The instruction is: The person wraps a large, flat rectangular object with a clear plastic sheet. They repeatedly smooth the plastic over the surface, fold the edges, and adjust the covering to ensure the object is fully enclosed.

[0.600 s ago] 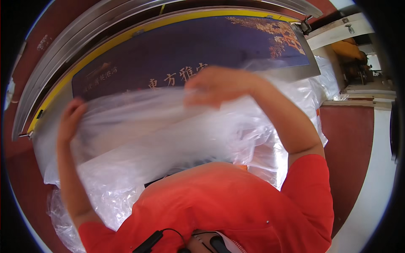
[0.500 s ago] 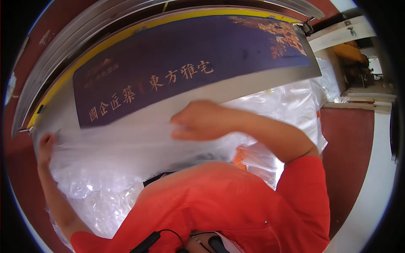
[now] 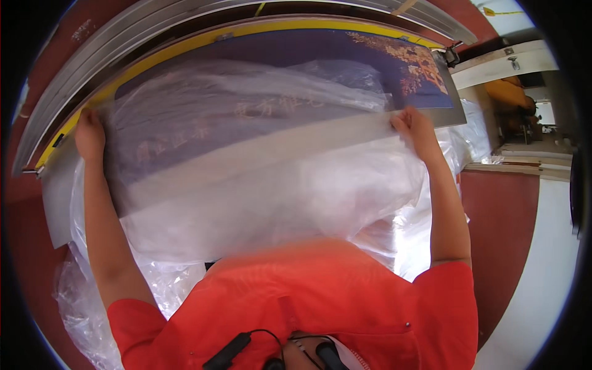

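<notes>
Both hands in closed grips on clear plastic film — dark blue panel partly beneath.

Here's the film — clear plastic, glossy, wrinkled | blue panel shows smooth | grey sheet looks metal, matt | silvery metal rails gleam | red shirt — matt cloth

Red-brown floor beside white surface

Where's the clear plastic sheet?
The clear plastic sheet is central in the head view, partly over the dark blue panel, between left hand and right hand.
</notes>
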`<state>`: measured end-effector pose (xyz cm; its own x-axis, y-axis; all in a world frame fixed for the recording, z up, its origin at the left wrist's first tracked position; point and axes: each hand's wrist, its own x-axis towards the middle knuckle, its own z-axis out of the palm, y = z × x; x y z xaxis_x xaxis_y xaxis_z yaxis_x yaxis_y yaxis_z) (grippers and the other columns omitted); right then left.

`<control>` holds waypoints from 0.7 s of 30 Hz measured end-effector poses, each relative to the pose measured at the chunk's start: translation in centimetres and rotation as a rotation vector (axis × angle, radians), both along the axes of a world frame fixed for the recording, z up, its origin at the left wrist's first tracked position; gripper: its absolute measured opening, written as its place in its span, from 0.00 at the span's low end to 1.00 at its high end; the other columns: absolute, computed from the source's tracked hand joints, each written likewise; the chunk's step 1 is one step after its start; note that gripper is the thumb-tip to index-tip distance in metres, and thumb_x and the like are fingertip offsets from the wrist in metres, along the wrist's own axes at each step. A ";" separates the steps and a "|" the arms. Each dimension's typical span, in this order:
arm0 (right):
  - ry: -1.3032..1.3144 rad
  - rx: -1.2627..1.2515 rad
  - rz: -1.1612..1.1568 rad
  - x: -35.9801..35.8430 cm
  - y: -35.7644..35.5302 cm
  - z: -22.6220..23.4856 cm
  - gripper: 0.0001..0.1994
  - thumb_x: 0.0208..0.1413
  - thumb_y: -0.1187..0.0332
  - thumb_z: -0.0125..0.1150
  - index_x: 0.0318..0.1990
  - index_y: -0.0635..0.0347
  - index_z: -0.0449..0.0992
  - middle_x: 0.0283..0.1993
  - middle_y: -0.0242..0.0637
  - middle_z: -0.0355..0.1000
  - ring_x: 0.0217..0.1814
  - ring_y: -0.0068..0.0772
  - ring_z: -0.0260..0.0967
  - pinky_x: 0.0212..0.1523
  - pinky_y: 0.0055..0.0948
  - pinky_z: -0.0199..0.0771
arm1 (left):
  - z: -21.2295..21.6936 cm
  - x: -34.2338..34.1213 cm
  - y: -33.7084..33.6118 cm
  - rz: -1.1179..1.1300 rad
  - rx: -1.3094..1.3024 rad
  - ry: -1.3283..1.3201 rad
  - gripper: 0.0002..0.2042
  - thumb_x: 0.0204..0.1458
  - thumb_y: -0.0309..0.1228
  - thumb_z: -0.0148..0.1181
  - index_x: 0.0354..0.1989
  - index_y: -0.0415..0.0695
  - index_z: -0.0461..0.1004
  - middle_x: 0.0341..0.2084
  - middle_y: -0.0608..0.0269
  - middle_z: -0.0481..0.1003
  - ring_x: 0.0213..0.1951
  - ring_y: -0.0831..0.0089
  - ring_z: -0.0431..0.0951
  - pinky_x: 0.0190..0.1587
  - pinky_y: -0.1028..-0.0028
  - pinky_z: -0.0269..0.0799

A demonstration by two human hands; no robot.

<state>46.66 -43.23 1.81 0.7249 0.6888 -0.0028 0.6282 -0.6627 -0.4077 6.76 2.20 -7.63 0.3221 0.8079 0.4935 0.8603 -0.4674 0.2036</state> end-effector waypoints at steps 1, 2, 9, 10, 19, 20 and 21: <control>-0.192 -0.100 -0.023 0.0 -0.6 -0.3 0.06 0.41 0.71 0.55 0.25 0.61 0.65 0.25 0.35 0.67 0.26 0.32 0.65 0.27 0.26 0.65 | 0.2 0.9 -0.7 0.004 -0.020 0.004 0.12 0.47 0.40 0.44 0.33 0.47 0.67 0.28 0.51 0.70 0.32 0.52 0.70 0.33 0.61 0.65; -0.386 -0.199 -0.043 0.2 -0.8 -0.3 0.07 0.40 0.70 0.56 0.25 0.61 0.65 0.25 0.36 0.68 0.27 0.33 0.66 0.27 0.27 0.65 | 0.3 1.8 -1.0 0.009 -0.040 0.007 0.12 0.47 0.40 0.44 0.33 0.47 0.67 0.28 0.51 0.70 0.32 0.52 0.70 0.32 0.61 0.65; -0.394 -0.091 0.769 -9.0 8.6 -4.5 0.34 0.42 0.46 0.49 0.55 0.55 0.53 0.59 0.41 0.45 0.63 0.40 0.36 0.59 0.43 0.33 | -1.4 -1.7 0.6 -0.125 0.084 0.116 0.12 0.49 0.40 0.42 0.32 0.46 0.67 0.28 0.52 0.70 0.32 0.53 0.70 0.32 0.62 0.65; -0.419 -0.072 0.708 -8.4 8.9 -4.6 0.34 0.42 0.45 0.48 0.54 0.56 0.53 0.59 0.41 0.45 0.63 0.40 0.36 0.59 0.43 0.33 | -1.4 -5.6 1.9 -0.079 0.067 0.131 0.11 0.49 0.39 0.43 0.31 0.45 0.67 0.27 0.52 0.70 0.30 0.53 0.70 0.31 0.63 0.64; -0.500 0.145 0.571 -7.5 8.2 -3.3 0.31 0.41 0.52 0.54 0.51 0.61 0.56 0.56 0.40 0.51 0.62 0.39 0.40 0.56 0.41 0.41 | 1.5 -12.1 -3.5 -0.083 -0.136 -0.025 0.08 0.49 0.34 0.47 0.27 0.41 0.65 0.20 0.57 0.68 0.23 0.67 0.67 0.28 0.73 0.62; -0.408 0.101 0.658 -9.3 6.8 -3.7 0.31 0.40 0.53 0.55 0.50 0.61 0.57 0.55 0.41 0.52 0.61 0.40 0.41 0.56 0.41 0.42 | 1.5 -12.6 -3.9 -0.062 -0.168 -0.025 0.08 0.49 0.34 0.47 0.27 0.41 0.65 0.20 0.58 0.67 0.22 0.68 0.66 0.27 0.74 0.62; -0.317 0.055 0.737 -10.5 5.7 -3.9 0.30 0.39 0.54 0.56 0.50 0.61 0.58 0.54 0.41 0.53 0.61 0.40 0.42 0.55 0.40 0.43 | 1.6 -13.1 -4.2 -0.048 -0.199 -0.027 0.08 0.49 0.34 0.47 0.27 0.41 0.65 0.19 0.58 0.67 0.22 0.69 0.66 0.27 0.75 0.62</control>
